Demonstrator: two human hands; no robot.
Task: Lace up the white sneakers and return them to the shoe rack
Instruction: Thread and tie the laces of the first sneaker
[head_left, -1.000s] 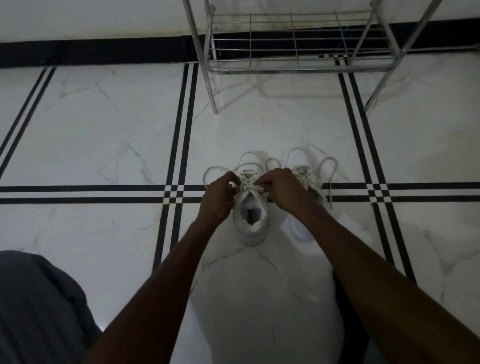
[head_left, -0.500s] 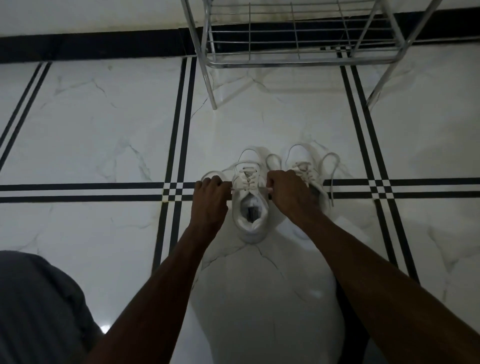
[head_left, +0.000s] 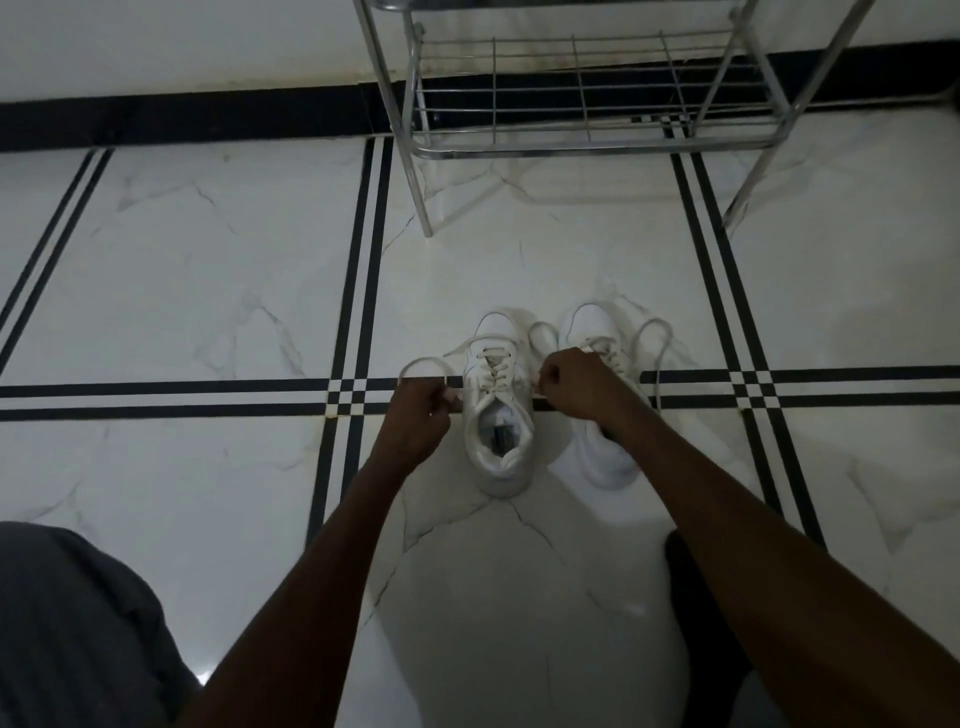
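We crouch over the left sneaker (head_left: 497, 415) on the marble floor (head_left: 208, 291), with the right sneaker (head_left: 605, 431) just beside it and partly hidden under our right forearm. Our left hand (head_left: 418, 418) is closed on one lace end (head_left: 423, 366), which loops out to the left of the shoe; our right hand (head_left: 574, 387) is pinched shut on the other end beside the shoe's right edge, so both ends are drawn outward across the top eyelets. The main risk, as we judge it, is uneven tension: pull harder on one side and the crossings bunch or one end comes up too short for a knot. The shoe is light and unweighted, so a sharp tug could also skid or tip it into its neighbour. The right sneaker's own lace (head_left: 657, 358) trails loose on the floor and could get caught up in our work. The shoe rack (head_left: 587, 148) stands well beyond the toes against the wall, and its visible lower wire shelf holds nothing.
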